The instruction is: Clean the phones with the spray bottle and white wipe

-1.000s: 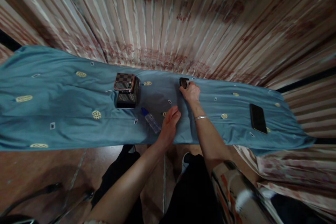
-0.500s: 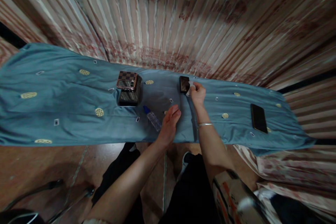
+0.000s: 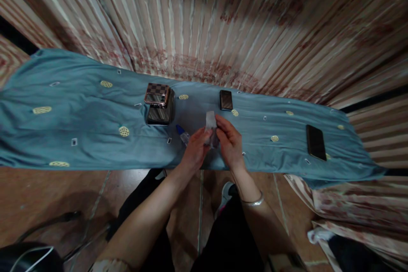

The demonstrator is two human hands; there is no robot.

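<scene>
My left hand (image 3: 195,149) and my right hand (image 3: 230,144) meet over the middle of a blue patterned cloth (image 3: 79,119), both gripping a small pale cloth (image 3: 211,122) between their fingertips. A small clear bottle with a blue cap (image 3: 182,134) lies just left of my left hand. A small dark phone (image 3: 226,100) lies flat on the blue cloth beyond my hands. To the left, a checkered folded phone (image 3: 157,94) rests on top of a dark box (image 3: 160,113).
A black phone (image 3: 315,142) lies at the right end of the blue cloth. Striped curtains (image 3: 204,25) hang close behind the table. Brown floor and my dark trousers (image 3: 232,238) are below the near edge. A cable and a dark object (image 3: 28,257) sit at bottom left.
My right hand left the small dark phone on the cloth and drew back toward me with the pale cloth. My left hand rose to meet it and took hold too.
</scene>
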